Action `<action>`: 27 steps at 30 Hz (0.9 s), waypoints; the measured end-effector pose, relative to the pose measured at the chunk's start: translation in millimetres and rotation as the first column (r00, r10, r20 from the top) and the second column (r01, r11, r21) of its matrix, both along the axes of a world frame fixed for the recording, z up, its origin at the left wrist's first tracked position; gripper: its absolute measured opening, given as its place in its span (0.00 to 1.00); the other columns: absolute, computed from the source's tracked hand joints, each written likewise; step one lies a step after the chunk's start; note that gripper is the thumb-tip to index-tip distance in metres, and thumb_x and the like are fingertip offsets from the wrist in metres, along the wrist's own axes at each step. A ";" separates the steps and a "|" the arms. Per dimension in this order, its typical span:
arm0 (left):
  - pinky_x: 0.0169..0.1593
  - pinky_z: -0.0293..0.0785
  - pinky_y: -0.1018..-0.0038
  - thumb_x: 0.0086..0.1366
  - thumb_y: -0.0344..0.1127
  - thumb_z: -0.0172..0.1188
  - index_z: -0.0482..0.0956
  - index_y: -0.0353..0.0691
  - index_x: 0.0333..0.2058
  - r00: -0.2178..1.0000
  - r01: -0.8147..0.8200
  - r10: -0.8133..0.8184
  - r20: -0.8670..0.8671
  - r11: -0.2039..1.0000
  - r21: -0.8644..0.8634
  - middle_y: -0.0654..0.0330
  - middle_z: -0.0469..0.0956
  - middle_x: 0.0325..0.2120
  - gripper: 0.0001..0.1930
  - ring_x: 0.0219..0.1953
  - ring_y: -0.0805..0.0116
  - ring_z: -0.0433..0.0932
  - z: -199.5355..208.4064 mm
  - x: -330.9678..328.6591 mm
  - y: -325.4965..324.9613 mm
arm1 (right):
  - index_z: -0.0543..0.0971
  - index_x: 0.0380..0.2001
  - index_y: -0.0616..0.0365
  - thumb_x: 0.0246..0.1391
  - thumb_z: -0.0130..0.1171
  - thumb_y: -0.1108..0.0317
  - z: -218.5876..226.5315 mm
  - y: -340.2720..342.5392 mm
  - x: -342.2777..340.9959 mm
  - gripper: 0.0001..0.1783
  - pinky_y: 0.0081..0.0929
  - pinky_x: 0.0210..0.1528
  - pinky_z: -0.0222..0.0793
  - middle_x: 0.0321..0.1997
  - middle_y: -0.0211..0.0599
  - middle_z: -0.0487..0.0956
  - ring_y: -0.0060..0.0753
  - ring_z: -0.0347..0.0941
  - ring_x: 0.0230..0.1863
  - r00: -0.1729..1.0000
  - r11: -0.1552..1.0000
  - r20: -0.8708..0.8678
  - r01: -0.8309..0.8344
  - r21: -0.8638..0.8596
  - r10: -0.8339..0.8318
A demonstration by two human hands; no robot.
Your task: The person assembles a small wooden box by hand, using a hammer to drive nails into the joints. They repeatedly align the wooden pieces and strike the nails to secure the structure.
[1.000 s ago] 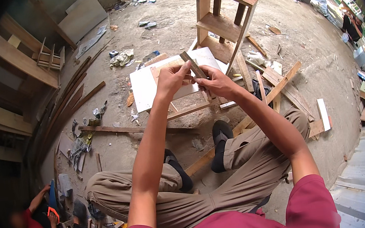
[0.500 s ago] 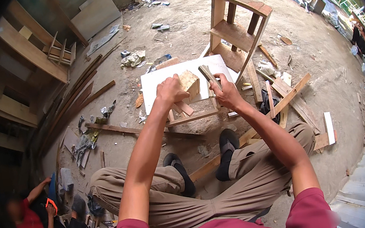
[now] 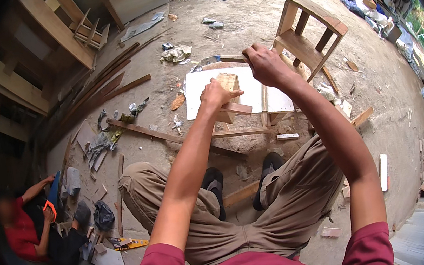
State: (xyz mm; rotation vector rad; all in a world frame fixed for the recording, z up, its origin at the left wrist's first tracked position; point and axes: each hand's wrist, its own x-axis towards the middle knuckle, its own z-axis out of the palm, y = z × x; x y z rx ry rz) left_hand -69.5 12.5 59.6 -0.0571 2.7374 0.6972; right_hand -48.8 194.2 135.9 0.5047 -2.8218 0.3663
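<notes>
In front of my feet, a white board point(image 3: 198, 96) lies on a low wooden frame point(image 3: 241, 132). My left hand point(image 3: 215, 96) is closed on a small box-like wooden piece point(image 3: 229, 82) standing on that board. A short flat wooden strip point(image 3: 238, 109) juts out beneath the fingers; how it joins the box is hidden. Raised above the board's right part, my right hand point(image 3: 267, 64) is closed round a short wooden bar point(image 3: 233, 58), whose end sticks out to the left.
An open wooden shelf unit point(image 3: 310, 32) stands beyond my right hand. Long boards point(image 3: 97, 93) and plastic scraps point(image 3: 101, 145) litter the ground on the left. Lower left, another person point(image 3: 29, 226) sits holding an orange-handled saw point(image 3: 50, 209). A wooden cabinet point(image 3: 12, 76) stands far left.
My right hand has lifted the wooden bar up and away from the box-like piece, turning it level. My left hand still holds that piece. The whole view has shifted slightly.
</notes>
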 end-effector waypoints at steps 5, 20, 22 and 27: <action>0.48 0.79 0.66 0.39 0.65 0.76 0.76 0.23 0.45 0.998 0.009 -0.016 0.058 0.992 0.124 0.43 0.81 0.41 0.48 0.43 0.52 0.82 7.2 -12.3 -1.7 | 0.77 0.48 0.60 0.64 0.49 0.66 -58.1 24.6 -35.8 0.14 0.44 0.54 0.68 0.46 0.49 0.75 0.50 0.73 0.52 0.993 0.973 0.103 -0.029 -0.230 0.054; 0.42 0.83 0.62 0.69 0.50 0.55 0.73 0.27 0.53 0.952 -0.252 0.054 0.300 0.694 0.674 0.48 0.78 0.45 0.28 0.45 0.59 0.80 0.6 -45.6 -36.7 | 0.75 0.46 0.61 0.63 0.52 0.67 -83.0 13.9 -43.8 0.12 0.41 0.49 0.72 0.45 0.50 0.75 0.55 0.75 0.46 0.959 0.938 0.197 -0.133 -0.319 0.203; 0.40 0.83 0.63 0.69 0.51 0.55 0.74 0.30 0.53 0.964 -0.238 0.081 0.255 0.694 0.679 0.50 0.79 0.45 0.27 0.45 0.61 0.80 -6.0 -48.8 -25.3 | 0.76 0.48 0.62 0.63 0.54 0.66 -84.0 11.2 -40.9 0.14 0.41 0.47 0.73 0.45 0.52 0.76 0.54 0.75 0.44 0.966 0.939 0.165 -0.142 -0.312 0.200; 0.29 0.78 0.73 0.65 0.45 0.62 0.84 0.36 0.44 0.976 -0.135 0.213 -0.039 0.743 0.656 0.58 0.83 0.26 0.18 0.25 0.70 0.79 -34.2 -55.4 -16.5 | 0.76 0.48 0.61 0.60 0.53 0.71 -86.8 6.5 -39.0 0.13 0.43 0.45 0.73 0.44 0.52 0.76 0.55 0.76 0.42 0.975 0.942 0.080 -0.176 -0.284 0.206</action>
